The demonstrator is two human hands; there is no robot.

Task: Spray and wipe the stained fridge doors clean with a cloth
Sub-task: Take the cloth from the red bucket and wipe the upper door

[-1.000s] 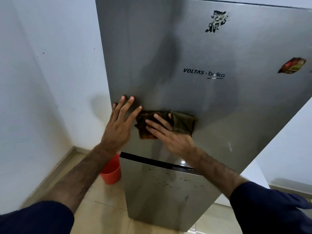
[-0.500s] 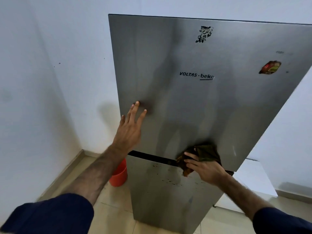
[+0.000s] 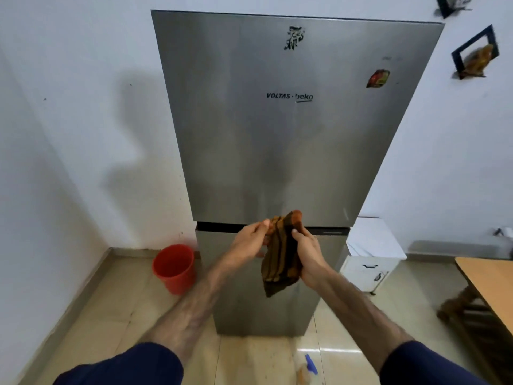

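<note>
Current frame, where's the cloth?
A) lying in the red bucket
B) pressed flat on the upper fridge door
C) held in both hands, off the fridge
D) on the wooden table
C: the left hand and right hand both grip the brown cloth in front of the fridge, clear of its doors.

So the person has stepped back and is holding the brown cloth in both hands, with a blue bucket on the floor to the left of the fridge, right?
Not quite: the bucket is red, not blue, as the head view shows. The rest holds: it stands on the floor left of the fridge, and the left hand and right hand both grip the brown cloth in front of it.
</note>
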